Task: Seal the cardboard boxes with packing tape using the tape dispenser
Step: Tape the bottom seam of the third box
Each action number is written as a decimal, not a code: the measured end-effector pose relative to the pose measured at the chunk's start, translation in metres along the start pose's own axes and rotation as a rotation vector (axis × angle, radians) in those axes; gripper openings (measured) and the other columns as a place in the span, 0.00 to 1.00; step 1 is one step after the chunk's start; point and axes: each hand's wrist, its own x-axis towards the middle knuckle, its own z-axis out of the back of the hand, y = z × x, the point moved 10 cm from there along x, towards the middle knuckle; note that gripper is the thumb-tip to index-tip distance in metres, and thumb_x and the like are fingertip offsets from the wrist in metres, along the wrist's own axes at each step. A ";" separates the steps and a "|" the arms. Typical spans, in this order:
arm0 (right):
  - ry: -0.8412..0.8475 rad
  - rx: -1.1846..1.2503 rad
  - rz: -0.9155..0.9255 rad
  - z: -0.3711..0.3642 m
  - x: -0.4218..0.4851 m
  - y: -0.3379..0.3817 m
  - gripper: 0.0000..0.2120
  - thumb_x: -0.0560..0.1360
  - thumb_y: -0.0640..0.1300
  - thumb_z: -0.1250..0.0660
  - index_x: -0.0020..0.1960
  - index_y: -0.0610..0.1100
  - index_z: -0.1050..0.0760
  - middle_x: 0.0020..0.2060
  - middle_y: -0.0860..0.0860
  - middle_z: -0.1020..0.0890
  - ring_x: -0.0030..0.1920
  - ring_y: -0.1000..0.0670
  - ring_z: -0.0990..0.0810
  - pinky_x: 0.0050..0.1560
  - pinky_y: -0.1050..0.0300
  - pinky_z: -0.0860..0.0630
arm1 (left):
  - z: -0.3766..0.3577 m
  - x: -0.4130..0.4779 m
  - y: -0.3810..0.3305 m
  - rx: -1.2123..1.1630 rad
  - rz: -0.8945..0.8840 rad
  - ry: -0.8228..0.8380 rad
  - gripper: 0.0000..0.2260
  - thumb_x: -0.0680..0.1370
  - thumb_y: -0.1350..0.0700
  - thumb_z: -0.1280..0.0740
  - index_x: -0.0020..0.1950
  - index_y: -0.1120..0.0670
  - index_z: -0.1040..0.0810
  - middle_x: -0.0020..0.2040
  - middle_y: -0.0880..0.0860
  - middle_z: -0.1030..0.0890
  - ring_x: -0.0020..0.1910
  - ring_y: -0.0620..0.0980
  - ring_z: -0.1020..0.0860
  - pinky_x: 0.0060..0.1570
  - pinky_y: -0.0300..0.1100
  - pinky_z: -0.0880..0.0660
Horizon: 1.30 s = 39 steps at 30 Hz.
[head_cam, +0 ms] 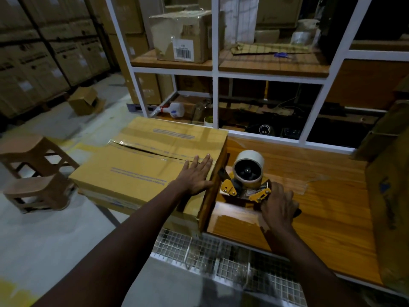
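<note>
A large cardboard box [143, 165] lies on the left end of the wooden table [327, 202], its top flaps meeting along a dark, partly taped seam. My left hand [195, 173] rests flat, fingers straight, on the box top near its right edge, at the seam's end. The yellow tape dispenser [245, 185] with a pale tape roll [249, 165] stands on the table just right of the box. My right hand [277, 207] grips the dispenser's handle, which it hides.
Two brown plastic stools [37, 171] stand on the floor at left. A white-framed shelf [214, 72] with boxes and a spray bottle [172, 109] rises behind the table. Another cardboard box [389, 185] stands at the right. A wire mesh rack [221, 260] lies below the table's front.
</note>
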 end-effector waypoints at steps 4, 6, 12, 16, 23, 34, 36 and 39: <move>0.001 -0.075 0.088 -0.004 0.010 0.022 0.26 0.75 0.45 0.32 0.71 0.47 0.36 0.66 0.47 0.30 0.63 0.39 0.34 0.56 0.43 0.35 | 0.003 -0.002 -0.003 0.015 -0.015 -0.012 0.37 0.81 0.40 0.46 0.80 0.53 0.64 0.80 0.52 0.65 0.78 0.60 0.63 0.75 0.62 0.57; 0.015 -0.088 0.112 -0.007 0.016 0.033 0.26 0.76 0.46 0.33 0.71 0.48 0.37 0.66 0.48 0.30 0.63 0.40 0.34 0.56 0.43 0.35 | 0.003 -0.002 -0.005 0.034 -0.023 -0.006 0.38 0.81 0.39 0.46 0.80 0.54 0.64 0.80 0.53 0.65 0.78 0.61 0.62 0.75 0.63 0.56; -0.049 -0.126 0.164 0.020 0.035 0.072 0.14 0.76 0.44 0.35 0.60 0.48 0.32 0.57 0.49 0.24 0.60 0.40 0.30 0.54 0.45 0.34 | 0.002 0.002 -0.006 0.044 -0.016 0.018 0.40 0.80 0.40 0.44 0.80 0.56 0.63 0.80 0.54 0.64 0.78 0.64 0.61 0.73 0.66 0.55; 0.095 -0.050 0.097 0.005 0.042 0.061 0.14 0.75 0.46 0.33 0.58 0.47 0.31 0.55 0.46 0.22 0.59 0.38 0.26 0.53 0.45 0.30 | -0.003 -0.001 -0.003 0.054 -0.006 0.034 0.38 0.81 0.40 0.46 0.80 0.56 0.65 0.80 0.53 0.66 0.78 0.64 0.62 0.73 0.66 0.55; 0.182 0.193 -0.092 -0.048 0.008 0.037 0.20 0.71 0.51 0.31 0.60 0.48 0.31 0.53 0.48 0.20 0.55 0.40 0.23 0.53 0.45 0.25 | -0.004 0.002 0.005 0.050 0.001 0.030 0.31 0.84 0.42 0.56 0.79 0.55 0.67 0.79 0.53 0.68 0.78 0.61 0.65 0.74 0.63 0.58; 0.002 0.161 -0.001 -0.027 -0.019 0.033 0.18 0.76 0.46 0.35 0.64 0.46 0.33 0.58 0.47 0.24 0.59 0.40 0.28 0.54 0.44 0.30 | 0.002 -0.002 0.006 -0.013 0.018 -0.003 0.27 0.85 0.54 0.54 0.80 0.54 0.65 0.79 0.52 0.66 0.78 0.59 0.64 0.75 0.61 0.59; -0.008 0.161 -0.001 -0.020 -0.018 0.027 0.18 0.76 0.45 0.35 0.64 0.47 0.32 0.58 0.48 0.24 0.59 0.40 0.29 0.55 0.44 0.31 | 0.001 -0.002 0.006 -0.018 0.013 0.005 0.27 0.85 0.54 0.54 0.80 0.53 0.65 0.80 0.52 0.66 0.78 0.59 0.64 0.76 0.61 0.59; 0.001 0.016 0.124 -0.024 -0.037 0.026 0.16 0.73 0.43 0.34 0.61 0.51 0.28 0.56 0.51 0.21 0.57 0.42 0.27 0.54 0.45 0.32 | -0.003 -0.001 0.012 0.021 0.023 0.012 0.27 0.85 0.53 0.54 0.80 0.52 0.66 0.79 0.50 0.67 0.78 0.60 0.63 0.76 0.61 0.58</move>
